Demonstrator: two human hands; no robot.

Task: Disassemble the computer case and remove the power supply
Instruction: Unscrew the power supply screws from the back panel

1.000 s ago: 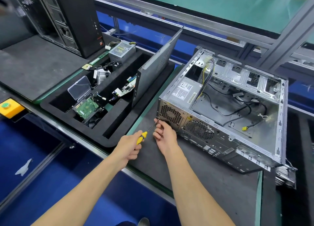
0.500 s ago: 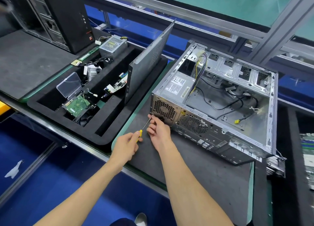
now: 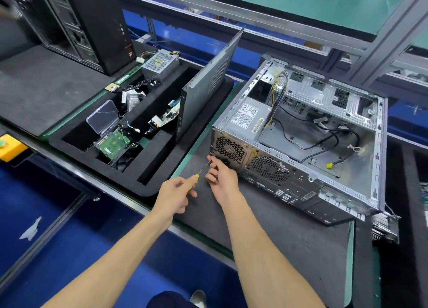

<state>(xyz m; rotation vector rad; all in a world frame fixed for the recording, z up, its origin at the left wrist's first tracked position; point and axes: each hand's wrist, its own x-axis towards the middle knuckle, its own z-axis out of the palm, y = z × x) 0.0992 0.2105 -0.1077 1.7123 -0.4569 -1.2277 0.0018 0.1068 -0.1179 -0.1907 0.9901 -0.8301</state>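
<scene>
An open silver computer case [image 3: 379, 131] lies on its side on a dark mat, its inside facing up. The grey power supply [image 3: 247, 120] sits in the case's near left corner, with its fan grille on the rear panel and a bundle of coloured wires running from it. My left hand [image 3: 173, 196] grips a yellow-handled screwdriver [image 3: 201, 171] whose tip points at the lower left corner of the rear panel. My right hand [image 3: 222, 175] rests against that same corner, its curled fingers pinching the screwdriver shaft near the tip.
A removed side panel [image 3: 208, 81] stands upright in a black foam tray [image 3: 148, 192] holding a loose power supply [image 3: 161, 63], circuit boards and a drive. A black tower [image 3: 92, 23] stands at the back left. A yellow button box [image 3: 11, 147] sits at the left edge.
The view has shifted a little. Both hands stay at the case's lower left rear corner with the screwdriver tip held there.
</scene>
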